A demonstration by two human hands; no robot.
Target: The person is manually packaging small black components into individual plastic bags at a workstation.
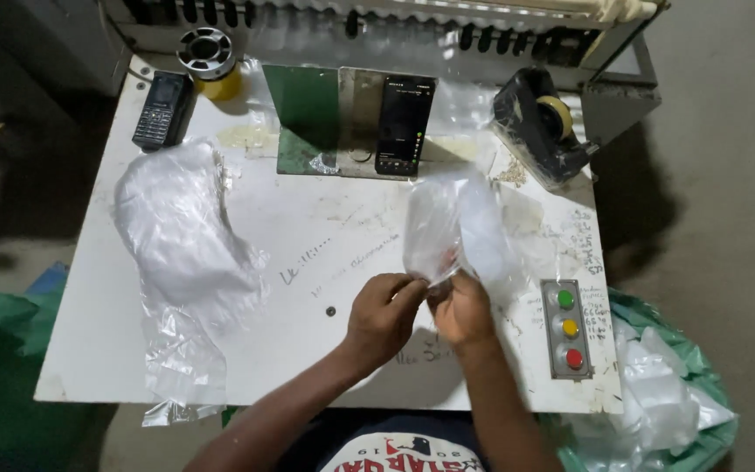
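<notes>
Both of my hands pinch the lower edge of a clear plastic bag (pixel 447 229) that stands up over the white table (pixel 325 236). My left hand (pixel 382 310) grips the bag's bottom from the left, thumb against the film. Close beside it, my right hand (pixel 460 308) holds the same edge from the right. Something small and reddish shows faintly inside the bag near my fingers.
A pile of clear plastic bags (pixel 181 253) lies at the left. At the back are a dark keypad phone (pixel 163 109), a smartphone (pixel 405 124) leaning on a green plate, a tape reel (pixel 207 57) and a tape dispenser (pixel 539 122). A three-button panel (pixel 568 328) sits at right; green sacks flank the table.
</notes>
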